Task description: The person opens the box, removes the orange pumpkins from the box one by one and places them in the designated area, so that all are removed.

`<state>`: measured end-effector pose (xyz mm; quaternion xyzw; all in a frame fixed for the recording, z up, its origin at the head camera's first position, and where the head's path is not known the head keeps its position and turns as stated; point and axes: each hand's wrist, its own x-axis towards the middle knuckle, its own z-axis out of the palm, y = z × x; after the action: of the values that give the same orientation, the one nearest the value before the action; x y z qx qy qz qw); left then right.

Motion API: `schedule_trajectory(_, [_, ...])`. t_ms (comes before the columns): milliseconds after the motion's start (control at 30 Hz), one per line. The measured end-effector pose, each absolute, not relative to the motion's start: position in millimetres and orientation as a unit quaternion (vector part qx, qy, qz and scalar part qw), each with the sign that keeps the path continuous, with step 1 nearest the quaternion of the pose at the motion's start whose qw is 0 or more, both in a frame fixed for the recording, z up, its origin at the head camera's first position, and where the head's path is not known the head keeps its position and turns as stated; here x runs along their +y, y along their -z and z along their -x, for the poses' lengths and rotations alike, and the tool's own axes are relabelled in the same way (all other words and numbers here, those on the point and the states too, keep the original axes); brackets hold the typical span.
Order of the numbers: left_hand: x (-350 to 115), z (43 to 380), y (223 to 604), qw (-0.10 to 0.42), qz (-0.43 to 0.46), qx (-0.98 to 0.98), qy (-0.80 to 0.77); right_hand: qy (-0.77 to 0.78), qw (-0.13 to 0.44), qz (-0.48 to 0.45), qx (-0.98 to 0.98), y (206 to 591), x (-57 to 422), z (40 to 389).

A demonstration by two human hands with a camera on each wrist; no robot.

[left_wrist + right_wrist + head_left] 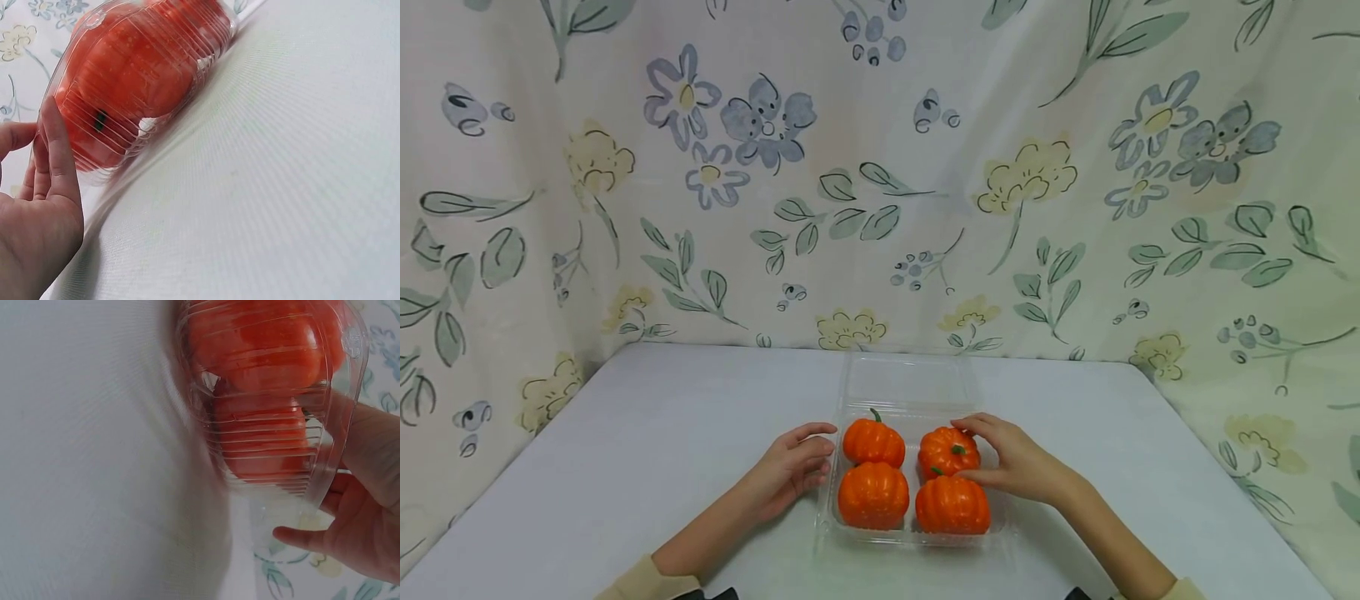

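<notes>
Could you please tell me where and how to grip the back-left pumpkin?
The back-left pumpkin is probably best gripped from above, by its ribbed upper sides: the lid is open, while the clear container and front-left pumpkin crowd it lower down. Its stem looks too thin.

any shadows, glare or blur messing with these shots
Head view: soft shadow on the table to the right of the clear container; left wrist view: brighter, pale glints along its ribs; right wrist view: dimmer, greyer, white streaks on its wall.
</notes>
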<state>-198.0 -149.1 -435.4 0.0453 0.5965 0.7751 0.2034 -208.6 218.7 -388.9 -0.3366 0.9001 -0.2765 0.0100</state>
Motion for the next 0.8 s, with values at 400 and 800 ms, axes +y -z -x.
schedule_trajectory(400, [-150.5,197.8,435.7,0.207,-0.058,0.584,-0.783,0.299,0.008,0.335,0.893,387.3,218.0,208.7])
schedule_trajectory(800, [-149.4,199.4,436.8,0.204,-0.05,0.593,-0.777,0.345,-0.006,0.33,0.879,390.8,219.0,210.5])
